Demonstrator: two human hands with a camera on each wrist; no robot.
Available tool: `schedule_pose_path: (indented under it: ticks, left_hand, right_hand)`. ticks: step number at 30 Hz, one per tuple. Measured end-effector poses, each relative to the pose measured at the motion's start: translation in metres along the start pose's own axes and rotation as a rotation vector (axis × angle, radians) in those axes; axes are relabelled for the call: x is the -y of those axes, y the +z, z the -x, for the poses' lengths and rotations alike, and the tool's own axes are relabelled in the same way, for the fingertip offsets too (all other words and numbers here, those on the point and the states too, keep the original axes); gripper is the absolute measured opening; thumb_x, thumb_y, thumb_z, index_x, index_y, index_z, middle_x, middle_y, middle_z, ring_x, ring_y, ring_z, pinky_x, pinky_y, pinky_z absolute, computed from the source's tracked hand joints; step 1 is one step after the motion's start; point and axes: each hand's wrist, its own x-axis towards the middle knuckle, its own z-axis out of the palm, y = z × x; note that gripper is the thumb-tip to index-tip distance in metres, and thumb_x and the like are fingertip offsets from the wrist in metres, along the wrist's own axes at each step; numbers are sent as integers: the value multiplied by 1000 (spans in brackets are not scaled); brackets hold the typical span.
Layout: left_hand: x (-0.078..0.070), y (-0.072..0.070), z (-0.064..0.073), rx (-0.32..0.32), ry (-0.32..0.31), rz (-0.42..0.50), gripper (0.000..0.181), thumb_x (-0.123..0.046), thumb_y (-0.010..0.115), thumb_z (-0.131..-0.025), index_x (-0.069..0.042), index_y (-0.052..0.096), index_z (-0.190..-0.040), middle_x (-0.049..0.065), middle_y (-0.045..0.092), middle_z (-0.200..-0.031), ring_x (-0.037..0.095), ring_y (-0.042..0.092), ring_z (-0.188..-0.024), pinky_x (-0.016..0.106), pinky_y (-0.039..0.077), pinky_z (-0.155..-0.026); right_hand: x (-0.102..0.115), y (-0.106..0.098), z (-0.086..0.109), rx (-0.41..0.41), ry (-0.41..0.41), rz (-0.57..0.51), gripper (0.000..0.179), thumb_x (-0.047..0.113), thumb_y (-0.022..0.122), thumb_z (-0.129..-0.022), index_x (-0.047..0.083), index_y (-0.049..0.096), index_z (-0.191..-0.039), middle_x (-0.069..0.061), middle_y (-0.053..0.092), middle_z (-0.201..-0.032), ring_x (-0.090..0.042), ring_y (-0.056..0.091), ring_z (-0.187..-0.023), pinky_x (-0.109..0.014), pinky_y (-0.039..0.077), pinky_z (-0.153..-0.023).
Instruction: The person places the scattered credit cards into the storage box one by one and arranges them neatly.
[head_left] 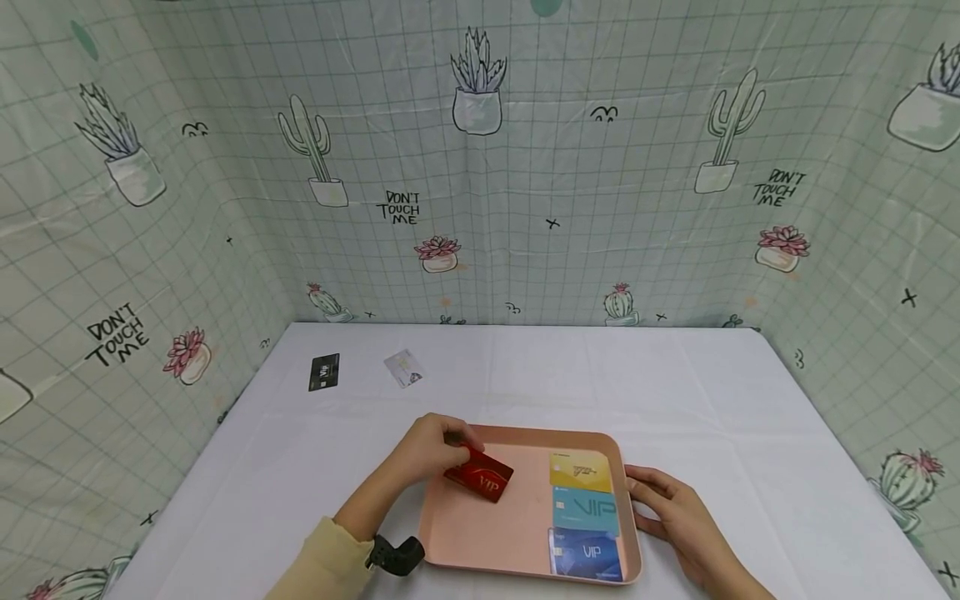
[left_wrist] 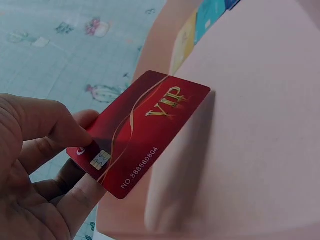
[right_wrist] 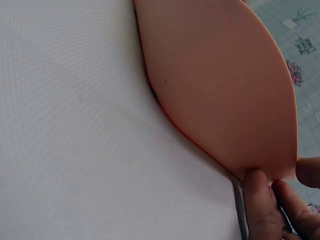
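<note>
A red VIP card (head_left: 483, 477) is pinched at one end between the thumb and fingers of my left hand (head_left: 430, 450). It is held tilted above the left part of a pink tray (head_left: 487, 537). In the left wrist view the card (left_wrist: 140, 130) shows its gold lettering and chip. My right hand (head_left: 678, 517) touches the tray's right wall from outside; its fingertips (right_wrist: 256, 182) rest against that wall in the right wrist view. Along the tray's right side lie a yellow card (head_left: 581, 472), a teal card (head_left: 585, 510) and a blue card (head_left: 587, 554) in a column.
Toward the back left of the white table (head_left: 675, 392) lie a black card (head_left: 324, 372) and a silvery-white card (head_left: 404, 368). A patterned cloth (head_left: 525, 167) stands round the back and sides. On the left wrist sits a black band (head_left: 397, 557).
</note>
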Motion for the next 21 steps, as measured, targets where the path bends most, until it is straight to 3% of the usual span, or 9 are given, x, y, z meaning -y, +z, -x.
schedule_pose_path:
  ticks: [11,21]
  left_hand:
    - [-6,6,9,59,39,-82,15,1,69,-84,-10,75,-90,2,72,-92,19,62,-87,38,59,-76]
    - [-12,8,13,120,70,-149,15,4,73,-82,-11,74,-84,0,66,-87,18,57,-84,31,54,-68]
  right_hand:
    - [-1,0,-1,-8,11,4,65,36,66,-102,-5,48,-148,-17,62,-141,-18,69,-115,-34,61,-86]
    - [0,0,0,-6,4,8,64,36,66,-102,-5,48,-148,-18,61,-142,-18,69,-116,-34,61,-86]
